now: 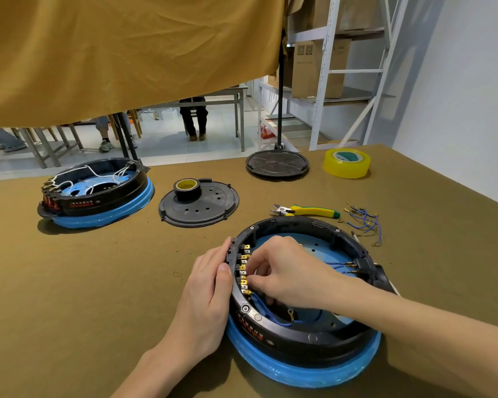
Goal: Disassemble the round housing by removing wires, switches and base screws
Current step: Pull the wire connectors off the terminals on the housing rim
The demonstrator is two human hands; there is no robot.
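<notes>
Round black housing [305, 337] on blue ring, near right on table, lying open; brass switch terminals [243, 271] along left wall; blue wires [266, 307] inside.

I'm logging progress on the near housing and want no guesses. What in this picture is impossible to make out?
Head view only:
- Right hand fingertips: curled in by the brass switch terminals; whether they pinch anything is unclear.
- Floor of the near black round housing with blue base: partly covered by that hand and forearm.
- Red print on its wall: too small to read.
- Left hand palm side: hidden against the rim.
</notes>
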